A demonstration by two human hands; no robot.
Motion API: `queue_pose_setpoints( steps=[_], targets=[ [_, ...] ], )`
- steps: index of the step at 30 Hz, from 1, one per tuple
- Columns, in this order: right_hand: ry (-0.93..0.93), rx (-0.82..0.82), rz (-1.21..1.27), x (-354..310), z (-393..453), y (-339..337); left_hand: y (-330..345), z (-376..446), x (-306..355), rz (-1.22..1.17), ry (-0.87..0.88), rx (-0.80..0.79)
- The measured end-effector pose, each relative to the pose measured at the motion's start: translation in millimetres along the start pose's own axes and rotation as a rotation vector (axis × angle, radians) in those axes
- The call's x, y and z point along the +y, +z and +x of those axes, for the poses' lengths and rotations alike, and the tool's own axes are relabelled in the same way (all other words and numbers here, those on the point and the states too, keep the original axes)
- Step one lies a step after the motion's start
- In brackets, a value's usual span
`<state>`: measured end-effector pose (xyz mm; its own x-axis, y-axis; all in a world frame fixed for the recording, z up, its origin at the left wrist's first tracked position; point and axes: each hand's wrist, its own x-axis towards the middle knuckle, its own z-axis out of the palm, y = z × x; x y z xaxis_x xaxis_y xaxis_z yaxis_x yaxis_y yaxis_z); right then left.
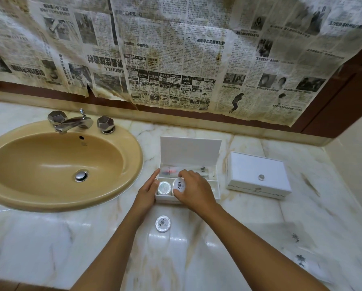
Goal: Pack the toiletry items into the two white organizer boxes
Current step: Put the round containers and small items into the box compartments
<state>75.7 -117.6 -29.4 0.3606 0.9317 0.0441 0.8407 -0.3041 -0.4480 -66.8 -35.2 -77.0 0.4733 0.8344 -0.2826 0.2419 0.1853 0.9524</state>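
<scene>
An open white organizer box (216,191) stands on the marble counter with its lid (190,151) raised. Its back compartment holds wrapped toiletries (196,171). A round wrapped soap (164,187) lies in the front left compartment. My right hand (193,189) pinches a second round soap (179,185) tilted just beside the first. My left hand (149,189) rests flat against the box's left wall. A third round soap (163,223) lies on the counter in front of the box. The second white box (257,177) sits closed to the right.
A tan sink (56,164) with a chrome faucet (73,122) fills the left of the counter. Clear wrapped packets (299,259) with dark logos lie at the right front. Newspaper (175,49) covers the wall behind.
</scene>
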Motion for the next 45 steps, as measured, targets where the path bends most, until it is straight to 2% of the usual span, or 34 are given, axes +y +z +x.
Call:
queue_pose_setpoints(
  steps=[4,9,17,21,24,26,29,31,40,45],
  targets=[
    [-0.014,-0.042,-0.085,0,2,2,0,-1,0,-0.004,0.002,0.004],
    [-0.032,-0.027,-0.095,1,2,9,0,-2,2,-0.005,0.008,0.005],
    [-0.04,-0.094,-0.134,0,3,6,0,0,0,0.009,0.001,0.0],
    [-0.067,-0.048,-0.076,-3,1,5,0,1,-1,0.022,0.013,-0.001],
    [-0.175,0.036,0.073,-11,-8,8,0,2,-3,0.028,0.012,0.001],
    [-0.219,-0.049,0.089,-18,-15,11,0,3,-4,0.027,0.002,0.001],
    [-0.219,-0.279,-0.002,-24,-23,17,0,2,-2,0.012,-0.001,0.006],
    [-0.219,-0.373,-0.057,-24,-28,23,0,2,-3,0.006,0.008,0.004],
    [-0.227,-0.473,-0.101,-21,-35,36,-1,1,-2,-0.011,0.01,-0.018],
    [-0.247,-0.472,-0.146,-23,-34,40,0,1,-3,-0.016,0.003,-0.013]
  ],
)
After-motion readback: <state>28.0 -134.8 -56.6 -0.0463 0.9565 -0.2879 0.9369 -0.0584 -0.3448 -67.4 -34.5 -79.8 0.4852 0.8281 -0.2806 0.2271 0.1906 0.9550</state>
